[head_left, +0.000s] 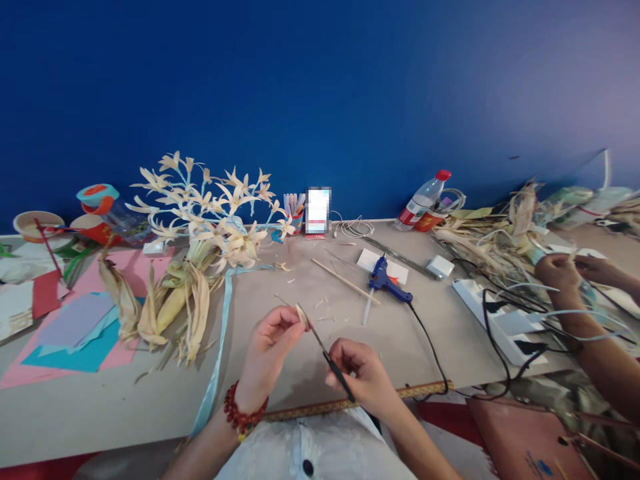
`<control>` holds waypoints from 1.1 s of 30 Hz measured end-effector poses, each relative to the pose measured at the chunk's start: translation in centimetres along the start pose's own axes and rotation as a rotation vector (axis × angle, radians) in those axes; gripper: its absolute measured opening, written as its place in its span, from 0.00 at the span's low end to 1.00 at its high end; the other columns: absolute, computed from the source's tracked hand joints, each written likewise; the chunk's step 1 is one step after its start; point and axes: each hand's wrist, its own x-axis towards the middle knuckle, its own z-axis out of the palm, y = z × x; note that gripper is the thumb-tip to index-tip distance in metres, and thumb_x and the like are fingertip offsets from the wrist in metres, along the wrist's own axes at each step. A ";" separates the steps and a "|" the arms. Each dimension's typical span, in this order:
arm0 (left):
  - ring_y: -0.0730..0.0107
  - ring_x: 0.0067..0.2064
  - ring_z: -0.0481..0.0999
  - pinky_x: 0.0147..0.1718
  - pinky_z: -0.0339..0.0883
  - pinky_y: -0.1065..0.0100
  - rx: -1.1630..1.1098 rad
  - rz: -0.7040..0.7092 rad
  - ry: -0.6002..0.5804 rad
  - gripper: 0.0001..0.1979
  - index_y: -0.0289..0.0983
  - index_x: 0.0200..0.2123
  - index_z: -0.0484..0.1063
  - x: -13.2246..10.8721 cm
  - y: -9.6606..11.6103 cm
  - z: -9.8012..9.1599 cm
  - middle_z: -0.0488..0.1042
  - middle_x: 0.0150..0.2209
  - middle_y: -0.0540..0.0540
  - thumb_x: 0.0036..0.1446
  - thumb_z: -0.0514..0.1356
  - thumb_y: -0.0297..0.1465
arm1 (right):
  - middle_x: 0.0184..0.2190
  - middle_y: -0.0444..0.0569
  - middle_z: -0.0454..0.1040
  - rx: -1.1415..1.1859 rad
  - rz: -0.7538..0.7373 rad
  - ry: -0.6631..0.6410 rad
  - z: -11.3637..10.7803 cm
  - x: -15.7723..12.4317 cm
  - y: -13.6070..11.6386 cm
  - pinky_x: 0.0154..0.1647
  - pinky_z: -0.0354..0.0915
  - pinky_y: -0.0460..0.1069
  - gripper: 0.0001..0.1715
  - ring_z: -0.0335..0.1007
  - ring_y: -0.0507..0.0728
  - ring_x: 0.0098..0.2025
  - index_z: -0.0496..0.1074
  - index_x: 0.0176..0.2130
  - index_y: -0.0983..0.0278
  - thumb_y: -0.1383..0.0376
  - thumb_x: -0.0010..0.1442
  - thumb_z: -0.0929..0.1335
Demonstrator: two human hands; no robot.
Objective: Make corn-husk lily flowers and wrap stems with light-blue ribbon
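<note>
My left hand [280, 340], with a red bead bracelet at the wrist, pinches a small pale piece of husk [303, 316] at the middle of the view. A thin wire sticks out behind its fingers. My right hand [361, 373] is closed on black-handled scissors [338, 375], whose blades point up and left and lie at the husk piece. Beyond my hands are a wooden stick [345, 281] and small pale scraps [325, 319]. Pale husk flowers [215, 207] on blue stems stand at the back left.
A blue glue gun [387, 280] lies right of centre, near a white power strip [487, 320] with cables. Dry corn husks [175, 307] and coloured paper [75, 360] lie left. A phone [318, 212] stands behind. Another person's hands [560, 273] are at the right.
</note>
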 end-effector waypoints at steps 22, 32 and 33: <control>0.69 0.37 0.71 0.40 0.64 0.70 0.012 -0.006 0.007 0.05 0.38 0.31 0.72 -0.1 0.4 0.1 0.74 0.33 0.48 0.59 0.62 0.31 | 0.18 0.38 0.57 0.018 0.019 -0.015 0.1 -0.1 -0.1 0.22 0.46 0.45 0.30 0.48 0.49 0.22 0.62 0.23 0.63 0.45 0.43 0.76; 0.70 0.38 0.71 0.41 0.63 0.71 -0.019 -0.005 0.003 0.05 0.38 0.30 0.71 0.0 0.3 0.1 0.74 0.33 0.49 0.59 0.62 0.29 | 0.18 0.38 0.57 -0.009 -0.010 -0.004 0.0 0.1 0.1 0.22 0.46 0.45 0.28 0.48 0.48 0.22 0.61 0.22 0.63 0.47 0.45 0.76; 0.70 0.38 0.71 0.41 0.63 0.71 -0.019 -0.007 0.002 0.05 0.38 0.30 0.71 0.0 0.2 0.1 0.74 0.33 0.49 0.59 0.62 0.29 | 0.18 0.38 0.57 -0.012 -0.014 -0.001 0.1 0.1 0.1 0.22 0.46 0.45 0.28 0.48 0.48 0.22 0.61 0.22 0.63 0.48 0.45 0.76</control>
